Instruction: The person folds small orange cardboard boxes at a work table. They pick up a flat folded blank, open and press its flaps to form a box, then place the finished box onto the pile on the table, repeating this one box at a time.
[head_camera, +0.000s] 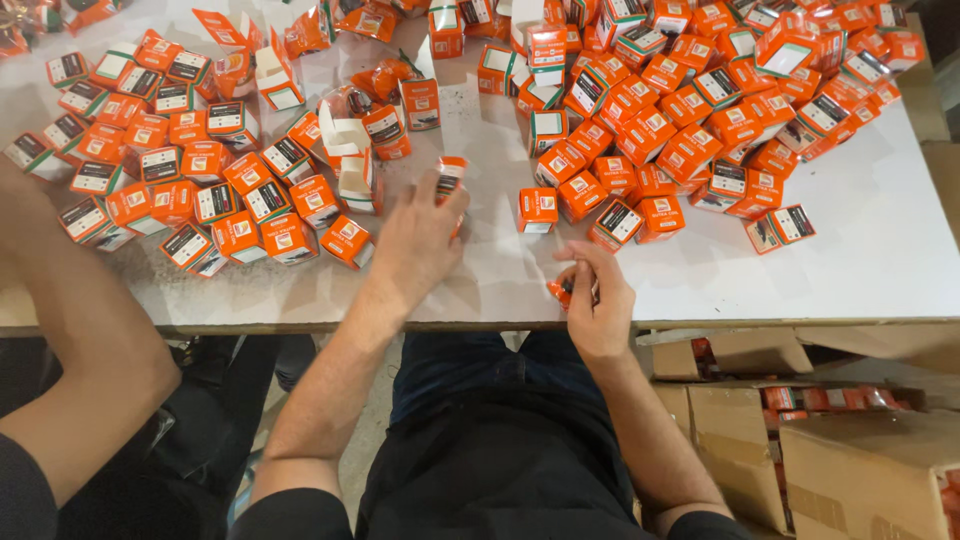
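Both hands closed — left (420, 235) grips an orange carton (450, 178), right (597, 300) pinches a small orange item (561, 292).

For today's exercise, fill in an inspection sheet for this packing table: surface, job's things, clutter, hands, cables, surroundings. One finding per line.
Surface: white table, scuffed grey near the front edge.
Job's things: left hand grips a small orange box; right hand pinches a small orange item at the table edge.
Clutter: orange boxes heaped left and right; opened boxes in the middle.
Hands: both closed on things.
Cables: nothing seen.
Surroundings: cardboard cartons lower right; another person's arm left.
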